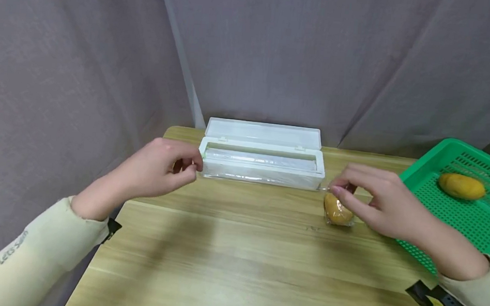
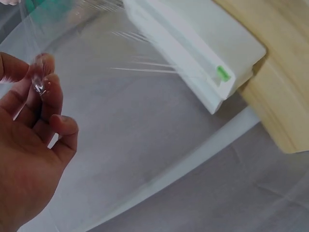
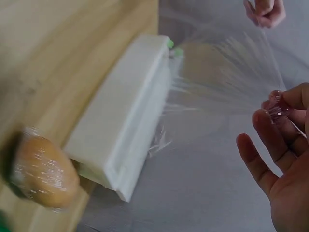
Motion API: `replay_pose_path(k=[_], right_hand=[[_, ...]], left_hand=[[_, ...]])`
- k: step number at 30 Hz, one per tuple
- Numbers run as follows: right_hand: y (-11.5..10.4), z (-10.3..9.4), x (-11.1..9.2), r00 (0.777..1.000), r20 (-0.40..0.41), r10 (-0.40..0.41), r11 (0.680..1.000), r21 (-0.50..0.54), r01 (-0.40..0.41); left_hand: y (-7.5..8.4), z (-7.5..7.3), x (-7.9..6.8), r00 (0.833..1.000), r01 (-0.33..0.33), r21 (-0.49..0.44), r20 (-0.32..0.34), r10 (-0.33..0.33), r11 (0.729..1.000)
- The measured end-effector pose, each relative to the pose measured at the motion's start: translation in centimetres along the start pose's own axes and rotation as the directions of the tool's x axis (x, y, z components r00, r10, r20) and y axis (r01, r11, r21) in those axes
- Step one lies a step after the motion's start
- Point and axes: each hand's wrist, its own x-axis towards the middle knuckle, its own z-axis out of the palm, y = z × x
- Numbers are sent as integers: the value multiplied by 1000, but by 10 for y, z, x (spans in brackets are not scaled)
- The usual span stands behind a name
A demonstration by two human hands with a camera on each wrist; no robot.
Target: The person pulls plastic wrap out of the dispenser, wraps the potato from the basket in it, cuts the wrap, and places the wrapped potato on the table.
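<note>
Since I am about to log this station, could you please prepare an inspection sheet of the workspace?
Surface: wood-grain table, light-coloured.
Job's things: white dispenser box, lid raised, roll inside; clear film stretched between the hands; film-wrapped yellow-orange item on the table near the box's right end.
Clutter: green basket at the right, holding a yellow fruit.
Left hand: pinches the film, off the box's left end.
Right hand: pinches the film, off the box's right end.
Cables: nothing seen.
Surroundings: grey curtain behind the table; light sleeves and black wrist straps on the person.
</note>
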Motion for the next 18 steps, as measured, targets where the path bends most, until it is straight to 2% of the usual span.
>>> replay_pose_path(k=[3,8,14,18], right_hand=[[-6,9,-14,999,40,-7,999,39,5],[-15,29,-36,990,143,22,998,56,-30],[-17,58,-60,976,217,10,999,28,-17],[-13,78,-75,965,261,-12,1000,-18,18]], left_hand=[[4,9,-7,998,25,-11,64,-24,1000],[2,29,-21,989,43,-26,141,-39,999],[0,60,-36,971,-1,12,238,-2,1000],[-5,85,-45,965,-48,65,259,30,997]])
